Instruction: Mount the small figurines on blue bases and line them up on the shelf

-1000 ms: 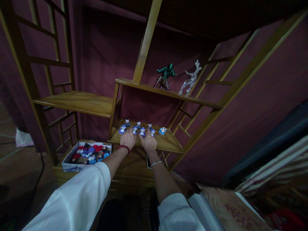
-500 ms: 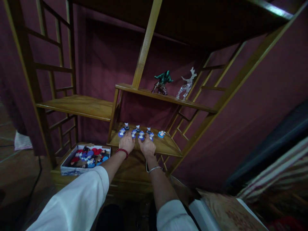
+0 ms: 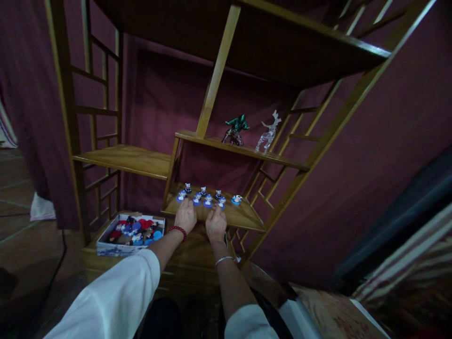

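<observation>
Small figurines stand in two rows on the low wooden shelf (image 3: 240, 217). In the front row are several purple-and-white figurines on round purple bases, among them a left one (image 3: 181, 195), a middle one (image 3: 208, 200) and a right one (image 3: 221, 202). Behind them sit dark-based figurines, such as this one (image 3: 203, 190). My left hand (image 3: 186, 217), with a red bead bracelet, is at the shelf's front edge, fingers apart just below the left figurines. Close under the right purple figurine, my right hand (image 3: 216, 225) has its fingers loosely parted. Neither hand holds anything I can see.
A blue-and-white figurine (image 3: 236, 199) stands at the shelf's right. An open box (image 3: 106, 248) of mixed figurines is at lower left. Above, a green figure (image 3: 237, 128) and a clear deer (image 3: 268, 134) stand on the upper shelf (image 3: 212, 141), over my hands.
Both hands have drawn back slightly from the front-row figurines, which now show more fully. The figurines keep their two rows. The camera view has shifted a little.
</observation>
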Motion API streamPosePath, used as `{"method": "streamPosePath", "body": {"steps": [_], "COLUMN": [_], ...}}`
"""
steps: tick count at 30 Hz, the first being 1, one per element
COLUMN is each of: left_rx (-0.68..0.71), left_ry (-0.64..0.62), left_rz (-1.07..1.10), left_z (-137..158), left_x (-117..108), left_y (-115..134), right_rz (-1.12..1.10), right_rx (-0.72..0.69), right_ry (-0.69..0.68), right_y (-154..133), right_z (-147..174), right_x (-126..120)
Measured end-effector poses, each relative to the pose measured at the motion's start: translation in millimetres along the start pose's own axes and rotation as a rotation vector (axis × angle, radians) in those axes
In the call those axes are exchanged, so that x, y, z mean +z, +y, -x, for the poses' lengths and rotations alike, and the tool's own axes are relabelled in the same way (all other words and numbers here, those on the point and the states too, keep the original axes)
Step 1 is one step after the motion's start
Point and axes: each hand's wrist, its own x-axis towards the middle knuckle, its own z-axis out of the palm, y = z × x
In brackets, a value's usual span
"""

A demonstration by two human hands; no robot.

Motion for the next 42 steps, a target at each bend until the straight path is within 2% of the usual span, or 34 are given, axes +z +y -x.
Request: {"method": "streamPosePath", "body": {"steps": [6,11,14,18,23,27,31,37,42], "left_rx": [0.118,0.225,0.223,0.208,0.176,0.164,0.168,-0.027,-0.101], "left_ry": [-0.039,-0.205,-0.314,-0.397,-0.429,-0.443,-0.421,-0.362,-0.377], "left_rz": [-0.068,-0.158,-0.224,-0.295,-0.314,-0.3,-0.223,-0.146,-0.161], "left_z": [31.2,51.3,55.0,56.6,60.0,60.8,56.3,38.3,24.2], "left_x": [-5.8,-14.2,-22.3,-34.9,-46.9,-51.4,-53.0,-52.0,-51.6], "left_y": [0.5,-3.8,-1.4,5.7,5.5,1.1,-1.3,-11.0,-21.7], "right_rz": [-0.013,0.037,0.093,0.195,0.315,0.355,0.35,0.268,0.231], "right_rx": [-0.172,-0.232,-0.219,-0.161,-0.097,-0.09,-0.099,-0.048,-0.091], "right_ry": [0.05,0.04,-0.03,-0.211,-0.399,-0.487,-0.506,-0.551,-0.552], "right_y": [0.9,-6.3,-13.3,-25.1,-39.8,-45.4,-46.8,-47.1,-51.7], "right_z": [17.7,33.3,40.0,43.6,41.8,37.6,29.5,12.4,12.8], "right_x": [-4.9,-5.8,-10.3,-23.0,-39.6,-47.6,-51.4,-51.5,-34.7]}}
